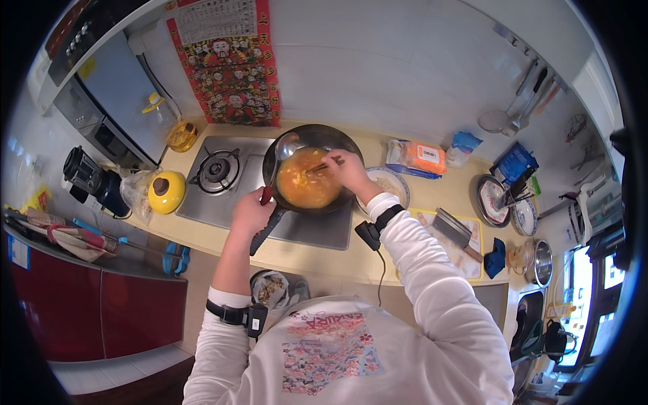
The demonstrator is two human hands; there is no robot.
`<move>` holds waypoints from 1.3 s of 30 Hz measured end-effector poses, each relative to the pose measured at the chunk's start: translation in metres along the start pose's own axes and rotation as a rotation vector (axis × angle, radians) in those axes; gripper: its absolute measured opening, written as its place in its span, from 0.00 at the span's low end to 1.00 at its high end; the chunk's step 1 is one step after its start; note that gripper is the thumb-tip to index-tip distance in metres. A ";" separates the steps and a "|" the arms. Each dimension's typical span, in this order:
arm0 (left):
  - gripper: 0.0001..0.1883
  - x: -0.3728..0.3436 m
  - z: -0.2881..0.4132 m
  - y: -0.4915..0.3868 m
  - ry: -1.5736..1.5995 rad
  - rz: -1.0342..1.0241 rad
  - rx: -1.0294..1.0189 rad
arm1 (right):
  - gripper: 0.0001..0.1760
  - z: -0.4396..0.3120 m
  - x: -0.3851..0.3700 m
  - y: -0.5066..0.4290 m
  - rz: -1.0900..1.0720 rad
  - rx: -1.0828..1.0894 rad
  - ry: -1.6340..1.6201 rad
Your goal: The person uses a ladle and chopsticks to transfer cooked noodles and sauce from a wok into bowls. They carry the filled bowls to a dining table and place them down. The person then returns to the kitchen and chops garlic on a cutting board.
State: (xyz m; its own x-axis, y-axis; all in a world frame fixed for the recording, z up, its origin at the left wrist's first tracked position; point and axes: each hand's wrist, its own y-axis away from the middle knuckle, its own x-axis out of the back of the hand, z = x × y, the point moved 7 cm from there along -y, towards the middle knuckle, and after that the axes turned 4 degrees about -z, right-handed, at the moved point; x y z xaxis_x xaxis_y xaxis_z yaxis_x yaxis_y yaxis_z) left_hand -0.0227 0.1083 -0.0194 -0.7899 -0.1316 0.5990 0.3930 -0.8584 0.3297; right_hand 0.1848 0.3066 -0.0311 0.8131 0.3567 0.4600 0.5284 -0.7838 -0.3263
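Observation:
A dark wok (324, 132) stands on the right part of the steel gas stove (334, 233), holding orange-yellow soup (304, 185) with pale bits in it. My left hand (251, 212) grips the red-ended handle of a metal ladle (287, 146), whose bowl rests inside the wok at its upper left. The wok's black handle (267, 234) points down beside that hand. My right hand (347, 169) is over the wok's right side, closed on dark chopsticks (324, 166) whose tips reach the soup. A blue-rimmed plate (390, 183) with food lies just right of the wok.
Left are a bare burner (218, 171), a yellow lidded pot (167, 192), an oil bottle (182, 135) and a blender (93, 179). Right are wipes (422, 156), a cleaver (452, 228) on a cutting board (430, 253), and bowls (525, 217). A cable (383, 271) hangs by the counter's front edge.

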 end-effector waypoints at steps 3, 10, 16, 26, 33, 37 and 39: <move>0.16 0.007 -0.012 -0.006 0.048 0.021 -0.016 | 0.14 0.010 0.017 -0.020 0.126 -0.224 -0.074; 0.19 0.011 -0.031 -0.025 0.215 -0.016 -0.003 | 0.15 -0.015 -0.024 0.003 -0.235 -0.013 0.111; 0.18 0.016 -0.038 -0.027 0.184 -0.025 0.020 | 0.22 0.064 0.030 -0.038 0.336 -0.268 -0.078; 0.17 0.022 -0.046 -0.018 0.219 -0.012 0.040 | 0.19 0.145 -0.009 -0.037 0.462 -0.608 -0.250; 0.18 0.026 -0.047 -0.012 0.301 -0.005 0.020 | 0.12 0.157 -0.074 -0.009 0.613 -0.912 -0.829; 0.19 0.028 -0.044 -0.015 0.277 0.016 -0.034 | 0.11 0.159 -0.078 0.000 0.631 -0.957 -1.004; 0.19 0.026 -0.042 -0.017 0.268 0.004 -0.050 | 0.11 0.158 -0.073 0.001 0.621 -0.952 -1.084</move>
State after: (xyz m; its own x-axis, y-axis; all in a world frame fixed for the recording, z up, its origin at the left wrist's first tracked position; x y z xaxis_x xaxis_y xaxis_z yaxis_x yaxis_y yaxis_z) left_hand -0.0696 0.0988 -0.0402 -0.8872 -0.2558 0.3839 0.3780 -0.8802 0.2871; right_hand 0.1644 0.3601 -0.1956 0.8387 -0.2776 -0.4686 0.0559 -0.8120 0.5810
